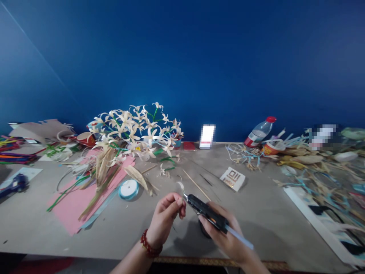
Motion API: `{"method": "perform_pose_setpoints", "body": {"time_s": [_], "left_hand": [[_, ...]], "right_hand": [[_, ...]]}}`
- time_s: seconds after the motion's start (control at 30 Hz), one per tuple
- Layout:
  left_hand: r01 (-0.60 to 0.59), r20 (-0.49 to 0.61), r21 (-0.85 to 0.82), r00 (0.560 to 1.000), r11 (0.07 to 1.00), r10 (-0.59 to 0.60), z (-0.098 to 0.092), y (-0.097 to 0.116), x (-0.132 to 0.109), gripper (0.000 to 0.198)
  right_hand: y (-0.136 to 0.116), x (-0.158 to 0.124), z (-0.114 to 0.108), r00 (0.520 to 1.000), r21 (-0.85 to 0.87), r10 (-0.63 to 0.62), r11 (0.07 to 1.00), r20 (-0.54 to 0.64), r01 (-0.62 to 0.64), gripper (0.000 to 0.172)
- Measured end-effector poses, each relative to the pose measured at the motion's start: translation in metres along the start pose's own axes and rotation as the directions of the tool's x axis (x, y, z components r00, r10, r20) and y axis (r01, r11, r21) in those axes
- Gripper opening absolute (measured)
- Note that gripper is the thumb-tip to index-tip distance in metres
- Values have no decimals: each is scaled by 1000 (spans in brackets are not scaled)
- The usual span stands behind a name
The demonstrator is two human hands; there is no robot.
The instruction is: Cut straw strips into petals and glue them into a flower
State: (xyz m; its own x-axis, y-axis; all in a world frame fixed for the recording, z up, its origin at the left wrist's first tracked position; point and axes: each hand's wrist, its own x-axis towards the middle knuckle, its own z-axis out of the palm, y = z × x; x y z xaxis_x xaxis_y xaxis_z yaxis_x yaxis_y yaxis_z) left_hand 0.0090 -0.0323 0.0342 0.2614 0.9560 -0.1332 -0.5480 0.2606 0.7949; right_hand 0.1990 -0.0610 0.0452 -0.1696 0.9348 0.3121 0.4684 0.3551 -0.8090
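Note:
In the head view my right hand (225, 232) is wrapped round a black glue gun (208, 211), with a pale glue stick (241, 239) poking out of its back end. The gun's metal nozzle points left and meets a small white petal (181, 187). My left hand (169, 211) pinches that petal at its lower end between thumb and fingers; a thin dark strand hangs below. Whether the nozzle touches the petal I cannot tell. Beyond my hands stands a bunch of white flowers (139, 127) on green stems.
Pink paper (67, 207) with dried husks (102, 167) and a light-blue ribbon spool (129, 189) lie at left. A thin stick (196, 185) and a square card (232, 179) lie ahead. A red-capped bottle (259, 133) leans at back right, near tangled husks and a white board (310, 220).

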Motion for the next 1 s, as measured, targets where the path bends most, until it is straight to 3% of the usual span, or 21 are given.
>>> {"method": "perform_pose_setpoints", "body": {"time_s": [0.3,0.5,0.83,1.0], "left_hand": [[5,-8,21,1000,1000,-5,-1,-1,0,20],[11,-32,28,999,1000,-10,0,2,-2,22],[54,-77,13,996,998,-52,-12,3,3,20],[100,-43,16,994,995,-99,-6,-1,5,22]], "right_hand": [[-1,2,-2,997,-2,13,1000,78,-13,19],[2,3,-6,999,-43,28,999,39,-26,16],[27,-13,-19,987,-111,34,993,-154,-51,15],[17,-8,-10,994,-50,45,998,-100,-50,20]]}}
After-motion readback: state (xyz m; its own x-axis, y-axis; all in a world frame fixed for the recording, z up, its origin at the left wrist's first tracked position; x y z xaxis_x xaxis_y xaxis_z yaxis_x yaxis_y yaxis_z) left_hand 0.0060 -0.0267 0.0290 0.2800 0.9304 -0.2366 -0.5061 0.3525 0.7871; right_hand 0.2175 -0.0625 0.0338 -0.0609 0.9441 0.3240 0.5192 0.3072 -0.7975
